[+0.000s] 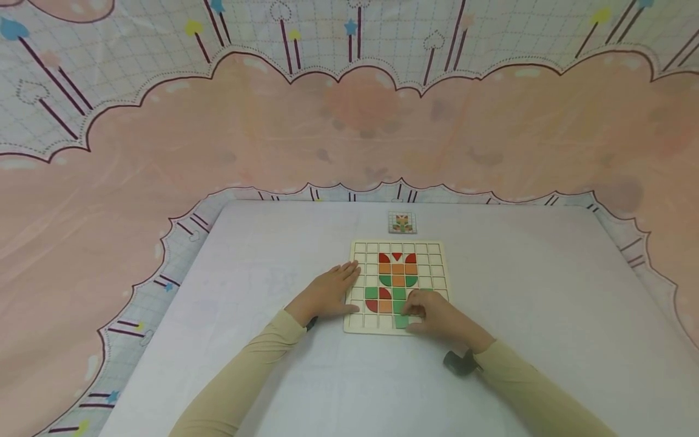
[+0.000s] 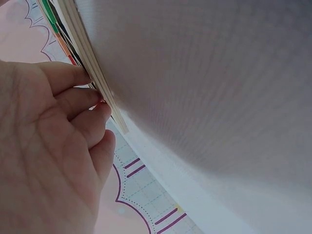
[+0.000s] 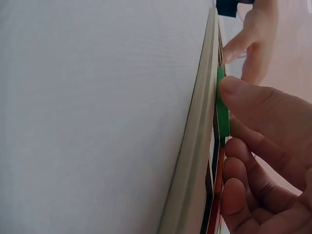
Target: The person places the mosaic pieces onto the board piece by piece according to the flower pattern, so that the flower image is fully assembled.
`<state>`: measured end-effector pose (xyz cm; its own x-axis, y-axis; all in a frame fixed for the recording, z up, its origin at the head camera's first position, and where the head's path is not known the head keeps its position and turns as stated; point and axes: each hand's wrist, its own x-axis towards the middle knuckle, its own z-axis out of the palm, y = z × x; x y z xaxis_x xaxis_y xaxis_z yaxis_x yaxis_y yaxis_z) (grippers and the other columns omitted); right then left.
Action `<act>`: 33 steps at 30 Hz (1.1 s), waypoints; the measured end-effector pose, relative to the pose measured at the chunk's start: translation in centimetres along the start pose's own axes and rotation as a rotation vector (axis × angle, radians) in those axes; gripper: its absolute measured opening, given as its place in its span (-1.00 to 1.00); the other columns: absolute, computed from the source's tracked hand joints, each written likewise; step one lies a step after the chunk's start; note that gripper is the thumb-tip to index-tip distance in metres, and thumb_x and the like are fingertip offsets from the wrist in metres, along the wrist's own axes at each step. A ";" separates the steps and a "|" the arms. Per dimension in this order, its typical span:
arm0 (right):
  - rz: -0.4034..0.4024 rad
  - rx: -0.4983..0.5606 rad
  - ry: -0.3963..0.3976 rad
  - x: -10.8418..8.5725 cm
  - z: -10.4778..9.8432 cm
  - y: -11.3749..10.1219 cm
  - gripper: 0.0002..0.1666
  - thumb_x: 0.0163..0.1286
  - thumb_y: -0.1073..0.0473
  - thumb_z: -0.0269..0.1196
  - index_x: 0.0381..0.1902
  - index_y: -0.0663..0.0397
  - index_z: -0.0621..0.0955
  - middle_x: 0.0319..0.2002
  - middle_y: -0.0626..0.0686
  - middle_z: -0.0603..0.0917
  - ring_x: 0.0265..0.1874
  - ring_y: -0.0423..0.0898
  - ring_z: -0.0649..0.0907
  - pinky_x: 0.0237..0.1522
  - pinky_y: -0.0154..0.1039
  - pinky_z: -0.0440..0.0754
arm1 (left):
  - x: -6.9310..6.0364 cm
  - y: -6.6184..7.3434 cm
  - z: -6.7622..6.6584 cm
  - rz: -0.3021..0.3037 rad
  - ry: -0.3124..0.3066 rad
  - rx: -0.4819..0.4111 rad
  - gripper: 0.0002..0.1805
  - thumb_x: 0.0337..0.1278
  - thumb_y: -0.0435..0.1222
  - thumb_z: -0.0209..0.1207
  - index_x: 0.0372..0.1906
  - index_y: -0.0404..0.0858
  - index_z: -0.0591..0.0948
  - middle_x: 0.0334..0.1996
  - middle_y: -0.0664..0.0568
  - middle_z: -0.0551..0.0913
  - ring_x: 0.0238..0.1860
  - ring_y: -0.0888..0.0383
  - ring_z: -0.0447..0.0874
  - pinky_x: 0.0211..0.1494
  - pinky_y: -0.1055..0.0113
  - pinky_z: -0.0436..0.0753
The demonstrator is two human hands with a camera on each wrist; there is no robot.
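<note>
A square wooden grid board (image 1: pixel 434 258) lies on the white table. Red, orange and green tiles form a flower-like pattern in its cells. My left hand (image 1: pixel 329 293) rests at the board's left side, its fingertips on the edge; the left wrist view shows the fingers (image 2: pixel 80 117) against that edge. Over the board's lower right, my right hand (image 1: pixel 439 312) pinches a green tile (image 3: pixel 223 109) between thumb and index finger. That tile (image 1: pixel 401 321) sits at the bottom row of the pattern. The right hand hides some cells behind it.
A small picture card (image 1: pixel 402 223) showing a similar flower pattern lies just beyond the board. The white table (image 1: pixel 546 291) extends on both sides. A printed cloth (image 1: pixel 273 133) with pink and white areas hangs behind it.
</note>
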<state>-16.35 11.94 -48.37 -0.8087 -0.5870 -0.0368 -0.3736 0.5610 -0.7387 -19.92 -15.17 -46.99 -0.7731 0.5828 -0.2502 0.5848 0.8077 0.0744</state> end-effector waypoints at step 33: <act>-0.020 -0.045 0.002 0.1 -0.1 -0.2 -0.81 0.01 0.28 0.43 -0.39 -0.04 0.66 -0.44 -0.16 0.55 -0.43 -0.24 0.44 -0.38 -0.45 0.52 | 0.0 -0.2 0.5 0.002 0.017 0.000 -0.04 0.16 0.18 0.04 0.46 -0.34 0.03 0.49 -0.13 -0.02 0.51 0.01 -0.05 0.55 0.19 0.06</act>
<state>-16.39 11.84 -48.13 -0.8018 -0.5972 -0.0215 -0.4096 0.5754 -0.7080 -19.96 -15.38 -47.49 -0.7761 0.5856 -0.2339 0.5861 0.8068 0.0750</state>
